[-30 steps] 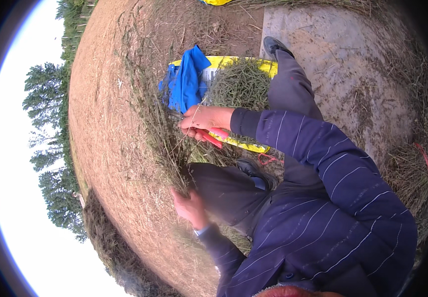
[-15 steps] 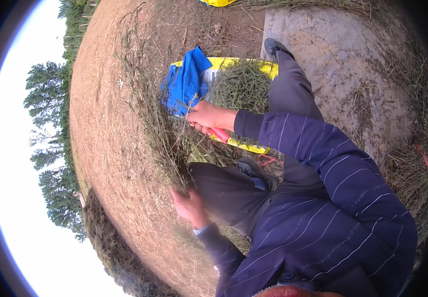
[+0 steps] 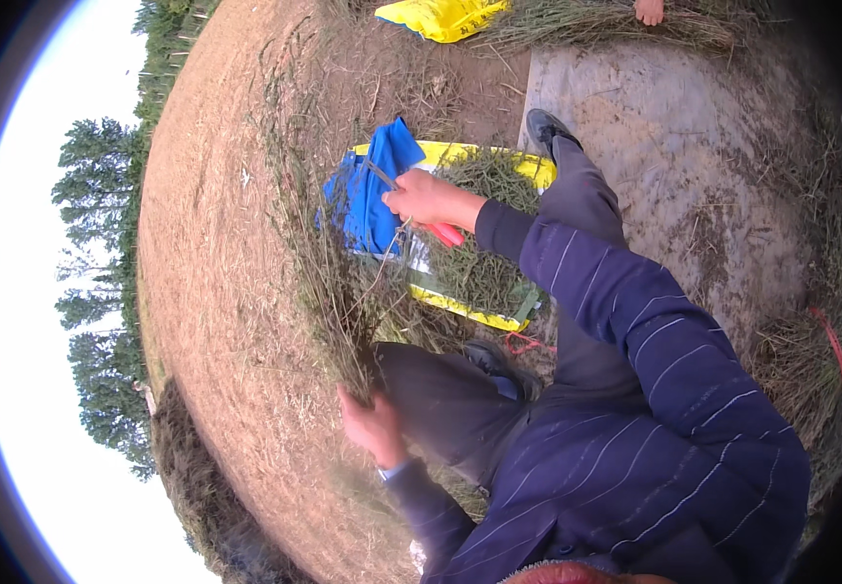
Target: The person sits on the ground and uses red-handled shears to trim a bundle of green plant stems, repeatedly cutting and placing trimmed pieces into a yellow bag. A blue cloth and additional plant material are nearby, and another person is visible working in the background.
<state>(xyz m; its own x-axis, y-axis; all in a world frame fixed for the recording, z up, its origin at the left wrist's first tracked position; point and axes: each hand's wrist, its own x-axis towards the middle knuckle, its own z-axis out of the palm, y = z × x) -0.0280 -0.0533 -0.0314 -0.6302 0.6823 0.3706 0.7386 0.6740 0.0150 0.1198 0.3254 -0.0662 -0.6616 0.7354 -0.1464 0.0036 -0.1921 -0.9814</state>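
My left hand (image 3: 374, 426) is closed round the lower ends of a bundle of long, dry green stalks (image 3: 329, 292), beside my bent knee. The stalks fan out away from me. My right hand (image 3: 431, 200) grips red-handled shears (image 3: 448, 235), whose metal blade sticks out past my fingers toward the upper stalks. Under my right arm lies a yellow and white sack (image 3: 470, 313) with a heap of cut green sprigs (image 3: 489, 190) on it. A blue cloth (image 3: 382, 190) covers the sack's left side, just behind the blade.
A grey sheet (image 3: 655, 127) lies on the ground at the right. Beyond are a yellow bag (image 3: 445, 18), piled stalks (image 3: 586, 27) and another person's hand (image 3: 649, 12). Red cord (image 3: 528, 345) lies near my shoe (image 3: 499, 365); a stalk pile (image 3: 801, 341) with a red tie is at far right.
My right hand with the shears has moved farther away over the sack. My left hand keeps its hold on the stalks. The view has shifted, bringing another person's hand into sight at the top.
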